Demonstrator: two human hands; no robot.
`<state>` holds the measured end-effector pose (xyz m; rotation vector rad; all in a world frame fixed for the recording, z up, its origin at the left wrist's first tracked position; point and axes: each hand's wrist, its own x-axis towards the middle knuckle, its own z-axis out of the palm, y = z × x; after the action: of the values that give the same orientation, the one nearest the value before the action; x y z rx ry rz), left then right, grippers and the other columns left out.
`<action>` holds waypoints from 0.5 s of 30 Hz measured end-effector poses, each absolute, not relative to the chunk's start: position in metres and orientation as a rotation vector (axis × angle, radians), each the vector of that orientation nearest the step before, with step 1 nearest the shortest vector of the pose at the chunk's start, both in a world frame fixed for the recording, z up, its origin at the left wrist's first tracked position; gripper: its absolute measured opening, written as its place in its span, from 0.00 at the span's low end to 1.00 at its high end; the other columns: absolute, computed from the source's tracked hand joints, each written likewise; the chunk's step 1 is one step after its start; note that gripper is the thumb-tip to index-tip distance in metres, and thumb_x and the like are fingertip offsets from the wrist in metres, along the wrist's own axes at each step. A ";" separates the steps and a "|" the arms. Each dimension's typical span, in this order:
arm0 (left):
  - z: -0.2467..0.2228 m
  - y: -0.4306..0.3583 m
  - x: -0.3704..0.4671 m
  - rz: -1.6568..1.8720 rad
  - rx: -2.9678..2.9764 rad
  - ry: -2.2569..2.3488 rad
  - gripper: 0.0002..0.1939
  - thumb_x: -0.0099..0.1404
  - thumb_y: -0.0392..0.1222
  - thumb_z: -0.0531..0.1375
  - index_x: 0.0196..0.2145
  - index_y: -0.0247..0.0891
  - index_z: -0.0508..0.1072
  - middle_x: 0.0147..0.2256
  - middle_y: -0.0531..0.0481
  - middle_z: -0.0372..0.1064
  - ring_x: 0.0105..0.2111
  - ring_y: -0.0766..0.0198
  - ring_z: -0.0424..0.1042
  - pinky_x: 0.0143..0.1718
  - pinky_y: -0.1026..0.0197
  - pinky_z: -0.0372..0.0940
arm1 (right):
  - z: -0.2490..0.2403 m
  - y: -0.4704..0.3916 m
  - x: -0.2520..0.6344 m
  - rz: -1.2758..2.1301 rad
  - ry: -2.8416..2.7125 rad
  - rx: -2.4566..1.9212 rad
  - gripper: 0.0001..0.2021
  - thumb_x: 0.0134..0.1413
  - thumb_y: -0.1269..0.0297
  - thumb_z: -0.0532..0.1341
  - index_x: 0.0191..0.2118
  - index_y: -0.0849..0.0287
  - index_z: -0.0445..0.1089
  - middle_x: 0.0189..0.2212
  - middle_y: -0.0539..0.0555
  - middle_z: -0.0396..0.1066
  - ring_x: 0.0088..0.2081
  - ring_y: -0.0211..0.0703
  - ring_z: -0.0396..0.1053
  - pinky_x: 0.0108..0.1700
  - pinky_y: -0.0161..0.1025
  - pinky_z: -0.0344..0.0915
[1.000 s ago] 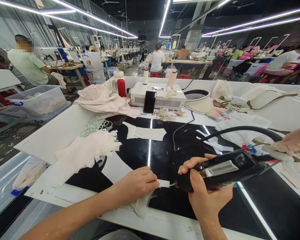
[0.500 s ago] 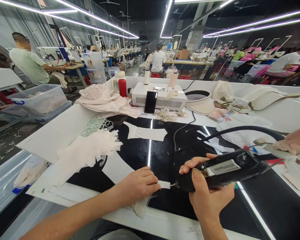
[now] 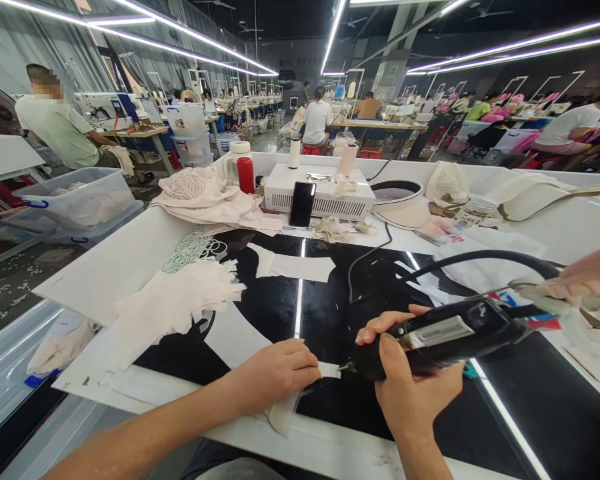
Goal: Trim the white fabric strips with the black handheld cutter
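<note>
Sewing workshop: rows of sewing machines, seated workers, thread cones, fabric piles.

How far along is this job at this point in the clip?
Looks done: the white piece lying flat already seems cut to shape.
In hand: the left hand holds the pale strip at the tip of the black tool in the right hand.
Left: at least this strip; whether the cream pile is finished or waiting, I can't tell.

Handheld tool: glossy black plastic, metal plate. Tabletop: glossy black. Fabric pile: matt cloth.
</note>
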<state>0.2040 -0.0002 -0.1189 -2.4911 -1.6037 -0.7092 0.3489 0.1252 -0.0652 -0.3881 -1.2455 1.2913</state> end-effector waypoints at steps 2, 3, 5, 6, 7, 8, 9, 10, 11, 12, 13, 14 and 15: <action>-0.116 -0.001 0.204 -0.712 -2.490 -1.625 0.09 0.75 0.29 0.54 0.46 0.31 0.73 0.41 0.46 0.74 0.44 0.62 0.72 0.55 0.58 0.69 | -0.065 0.125 0.349 1.290 -1.245 -0.399 0.20 0.55 0.71 0.71 0.51 0.52 0.66 0.31 0.47 0.73 0.27 0.40 0.72 0.32 0.43 0.72; -0.116 -0.002 0.204 -0.718 -2.482 -1.630 0.09 0.75 0.29 0.54 0.46 0.31 0.73 0.41 0.46 0.74 0.44 0.61 0.72 0.55 0.59 0.69 | -0.065 0.125 0.349 1.290 -1.244 -0.405 0.20 0.54 0.71 0.71 0.51 0.52 0.67 0.31 0.47 0.73 0.27 0.40 0.72 0.32 0.43 0.72; -0.116 -0.003 0.204 -0.730 -2.474 -1.631 0.08 0.74 0.28 0.54 0.46 0.31 0.73 0.41 0.46 0.73 0.44 0.61 0.72 0.53 0.59 0.70 | -0.064 0.124 0.348 1.293 -1.238 -0.405 0.20 0.55 0.71 0.71 0.51 0.52 0.66 0.31 0.46 0.73 0.27 0.40 0.71 0.31 0.43 0.72; -0.117 -0.003 0.203 -0.734 -2.475 -1.629 0.09 0.74 0.28 0.54 0.46 0.31 0.73 0.41 0.46 0.73 0.44 0.61 0.72 0.53 0.59 0.70 | -0.064 0.124 0.347 1.299 -1.234 -0.402 0.20 0.55 0.71 0.70 0.51 0.52 0.66 0.31 0.46 0.73 0.27 0.40 0.71 0.32 0.43 0.72; -0.118 -0.003 0.203 -0.735 -2.479 -1.627 0.09 0.74 0.28 0.54 0.46 0.31 0.73 0.41 0.46 0.73 0.44 0.61 0.71 0.53 0.59 0.70 | -0.064 0.124 0.346 1.304 -1.229 -0.396 0.20 0.55 0.71 0.70 0.51 0.51 0.66 0.31 0.46 0.73 0.26 0.39 0.71 0.32 0.43 0.72; -0.119 -0.003 0.203 -0.735 -2.483 -1.627 0.09 0.74 0.28 0.54 0.47 0.31 0.73 0.41 0.45 0.73 0.44 0.61 0.71 0.53 0.58 0.70 | -0.064 0.124 0.344 1.314 -1.228 -0.387 0.20 0.56 0.71 0.70 0.51 0.51 0.66 0.31 0.46 0.73 0.26 0.39 0.71 0.32 0.43 0.72; -0.120 -0.003 0.203 -0.736 -2.485 -1.632 0.09 0.74 0.28 0.54 0.47 0.32 0.73 0.41 0.45 0.73 0.44 0.61 0.71 0.53 0.58 0.70 | -0.064 0.123 0.343 1.323 -1.227 -0.375 0.20 0.56 0.72 0.70 0.51 0.51 0.66 0.32 0.47 0.73 0.26 0.39 0.71 0.32 0.43 0.72; -0.122 -0.003 0.202 -0.735 -2.490 -1.637 0.09 0.74 0.28 0.54 0.47 0.32 0.73 0.41 0.45 0.73 0.44 0.61 0.71 0.53 0.58 0.70 | -0.064 0.123 0.342 1.330 -1.228 -0.359 0.20 0.56 0.72 0.70 0.51 0.51 0.66 0.32 0.47 0.73 0.26 0.39 0.71 0.32 0.43 0.72; -0.123 -0.003 0.202 -0.736 -2.495 -1.640 0.09 0.74 0.28 0.54 0.48 0.32 0.73 0.41 0.45 0.73 0.44 0.61 0.71 0.53 0.58 0.70 | -0.065 0.123 0.340 1.335 -1.228 -0.341 0.19 0.56 0.72 0.69 0.51 0.52 0.67 0.32 0.47 0.73 0.26 0.39 0.72 0.32 0.43 0.72; -0.124 -0.002 0.202 -0.739 -2.500 -1.638 0.09 0.75 0.28 0.54 0.48 0.32 0.73 0.42 0.45 0.74 0.45 0.62 0.72 0.54 0.58 0.70 | -0.066 0.123 0.339 1.342 -1.227 -0.324 0.19 0.56 0.72 0.69 0.51 0.52 0.67 0.32 0.47 0.73 0.27 0.39 0.72 0.32 0.43 0.72; -0.124 -0.002 0.202 -0.747 -2.501 -1.632 0.09 0.75 0.29 0.54 0.48 0.32 0.73 0.41 0.45 0.74 0.45 0.62 0.72 0.54 0.58 0.70 | -0.067 0.122 0.337 1.349 -1.226 -0.310 0.20 0.56 0.72 0.69 0.52 0.52 0.67 0.32 0.47 0.73 0.27 0.39 0.72 0.32 0.42 0.72; -0.124 -0.002 0.202 -0.755 -2.500 -1.622 0.09 0.75 0.29 0.54 0.48 0.32 0.73 0.41 0.45 0.74 0.44 0.62 0.72 0.54 0.58 0.70 | -0.068 0.122 0.336 1.357 -1.222 -0.298 0.20 0.56 0.73 0.69 0.52 0.52 0.67 0.32 0.47 0.74 0.27 0.39 0.72 0.32 0.42 0.72; -0.124 -0.001 0.202 -0.760 -2.498 -1.613 0.09 0.76 0.30 0.54 0.47 0.31 0.73 0.41 0.45 0.74 0.44 0.62 0.72 0.54 0.57 0.70 | -0.069 0.122 0.335 1.363 -1.219 -0.290 0.20 0.56 0.73 0.69 0.52 0.53 0.67 0.32 0.47 0.74 0.27 0.39 0.72 0.32 0.42 0.72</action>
<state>0.2017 -0.0014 -0.1239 -2.4976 -1.6129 -0.7602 0.3350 0.1218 -0.0686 -0.2902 -1.2186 1.3627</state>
